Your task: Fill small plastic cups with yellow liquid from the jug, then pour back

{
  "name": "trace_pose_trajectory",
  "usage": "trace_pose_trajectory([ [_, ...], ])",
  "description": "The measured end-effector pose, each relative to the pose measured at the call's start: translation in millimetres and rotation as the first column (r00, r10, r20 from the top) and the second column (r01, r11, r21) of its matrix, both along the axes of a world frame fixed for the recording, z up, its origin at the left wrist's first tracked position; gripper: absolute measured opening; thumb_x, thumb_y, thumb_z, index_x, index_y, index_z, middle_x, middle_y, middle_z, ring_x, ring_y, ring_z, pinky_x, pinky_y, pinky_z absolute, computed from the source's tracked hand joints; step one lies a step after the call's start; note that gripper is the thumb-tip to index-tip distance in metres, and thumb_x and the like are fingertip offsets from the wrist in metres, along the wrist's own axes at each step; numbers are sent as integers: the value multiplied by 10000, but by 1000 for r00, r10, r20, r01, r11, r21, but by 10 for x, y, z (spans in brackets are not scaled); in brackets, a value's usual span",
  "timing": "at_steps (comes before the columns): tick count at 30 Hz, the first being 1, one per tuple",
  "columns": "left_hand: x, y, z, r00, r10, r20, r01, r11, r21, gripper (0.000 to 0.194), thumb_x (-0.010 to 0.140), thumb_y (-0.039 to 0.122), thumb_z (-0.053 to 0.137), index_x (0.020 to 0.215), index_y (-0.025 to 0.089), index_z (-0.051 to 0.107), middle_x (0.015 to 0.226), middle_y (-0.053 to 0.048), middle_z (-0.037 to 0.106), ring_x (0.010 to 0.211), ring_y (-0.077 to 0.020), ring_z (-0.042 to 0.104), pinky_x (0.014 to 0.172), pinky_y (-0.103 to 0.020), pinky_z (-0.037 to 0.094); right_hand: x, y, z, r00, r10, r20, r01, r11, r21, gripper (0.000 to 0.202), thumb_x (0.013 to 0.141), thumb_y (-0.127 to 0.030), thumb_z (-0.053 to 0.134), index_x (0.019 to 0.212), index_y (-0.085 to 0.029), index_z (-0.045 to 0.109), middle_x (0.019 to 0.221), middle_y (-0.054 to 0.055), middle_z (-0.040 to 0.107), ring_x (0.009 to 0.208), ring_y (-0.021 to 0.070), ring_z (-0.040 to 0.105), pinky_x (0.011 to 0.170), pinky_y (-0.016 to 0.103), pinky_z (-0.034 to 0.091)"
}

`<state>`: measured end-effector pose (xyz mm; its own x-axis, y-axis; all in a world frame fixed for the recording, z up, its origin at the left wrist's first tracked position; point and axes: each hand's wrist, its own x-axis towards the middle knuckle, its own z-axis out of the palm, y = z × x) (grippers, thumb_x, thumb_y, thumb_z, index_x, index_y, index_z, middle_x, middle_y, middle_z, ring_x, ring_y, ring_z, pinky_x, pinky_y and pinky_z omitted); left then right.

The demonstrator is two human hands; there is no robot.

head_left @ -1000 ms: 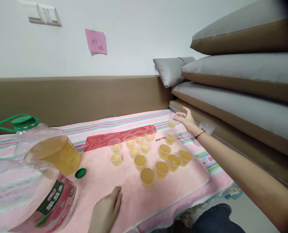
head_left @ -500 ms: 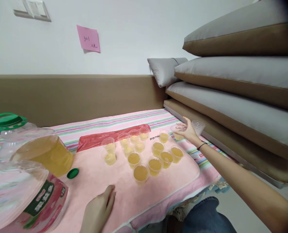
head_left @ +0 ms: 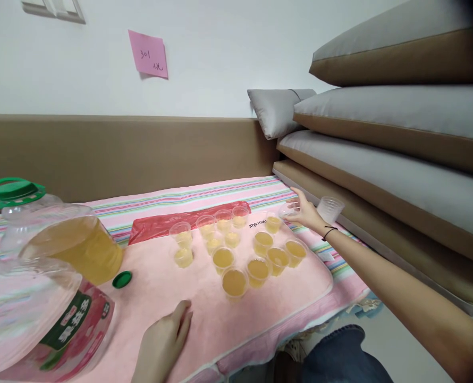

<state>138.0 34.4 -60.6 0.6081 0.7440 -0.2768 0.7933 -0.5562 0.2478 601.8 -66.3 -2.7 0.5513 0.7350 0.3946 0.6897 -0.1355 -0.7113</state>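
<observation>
My right hand (head_left: 302, 210) reaches to the far right of the pink mat, thumb and fingers closed around a clear plastic cup (head_left: 287, 213). Only a faint part of that cup shows, and its contents are hard to see. Just left of it stands a cup of yellow juice (head_left: 273, 224). My left hand (head_left: 165, 335) rests on the near part of the mat, fingers loosely curled, holding nothing visible. Several clear cups of juice stand on the mat between the hands, the nearest cup (head_left: 234, 282) among them.
A stack of clear cups (head_left: 330, 209) leans beside my right wrist. At left are a big juice bottle (head_left: 77, 247), a labelled bottle (head_left: 73, 330) and a green cap (head_left: 122, 279). A red plastic bag (head_left: 151, 229) lies behind the cups. Stacked cushions (head_left: 380, 154) border the right side.
My right hand has shifted slightly left relative to the mat, and the cup at its fingers shows less clearly. My left hand keeps its place. The whole view has shifted slightly.
</observation>
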Motion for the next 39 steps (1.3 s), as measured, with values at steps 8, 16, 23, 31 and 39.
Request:
trace_pose_trajectory([
  [8, 7, -10, 9, 1000, -5, -6, 5, 1000, 9, 411, 979, 352, 231, 1254, 214, 503, 1184, -109, 719, 1107, -255, 674, 889, -352, 489, -94, 16, 124, 997, 48, 68, -41, 994, -104, 1043, 635, -292, 781, 1523, -267, 234, 1129, 113, 623, 1036, 295, 635, 765, 414, 586],
  [16, 5, -27, 24, 1000, 4, -10, -4, 1000, 17, 402, 981, 350, 251, 1261, 220, 508, 1199, -94, 716, 1091, -238, 681, 881, -329, 489, -131, 46, 164, 980, 61, 192, -23, 981, -194, 983, 694, -298, 739, 1531, -262, 224, 1204, 120, 619, 1034, 295, 645, 862, 428, 538],
  [23, -4, -33, 33, 1000, -3, 3, 3, 1000, 16, 413, 981, 356, 243, 1256, 211, 515, 1153, -108, 731, 1054, -250, 695, 853, -338, 494, -59, 92, 135, 932, 100, 349, -19, 973, -230, 1010, 683, -268, 750, 1536, -277, 209, 1269, 124, 617, 1064, 302, 641, 876, 428, 529],
  [31, -8, -17, 4, 1000, -11, 20, 11, 1000, 12, 417, 978, 352, 245, 1245, 199, 525, 1134, -123, 734, 1054, -259, 695, 860, -353, 501, -110, 102, 199, 914, 134, 383, -27, 962, -271, 966, 709, -296, 748, 1529, -273, 237, 1356, 126, 584, 1157, 325, 606, 889, 428, 531],
  [39, -13, -16, -2, 1000, -15, 9, 15, 1000, 13, 428, 981, 361, 233, 1259, 200, 517, 1099, -122, 742, 1070, -257, 689, 872, -347, 497, -82, 124, 199, 882, 160, 442, -20, 952, -304, 938, 713, -258, 730, 1525, -261, 259, 1385, 129, 575, 1179, 339, 601, 900, 440, 526],
])
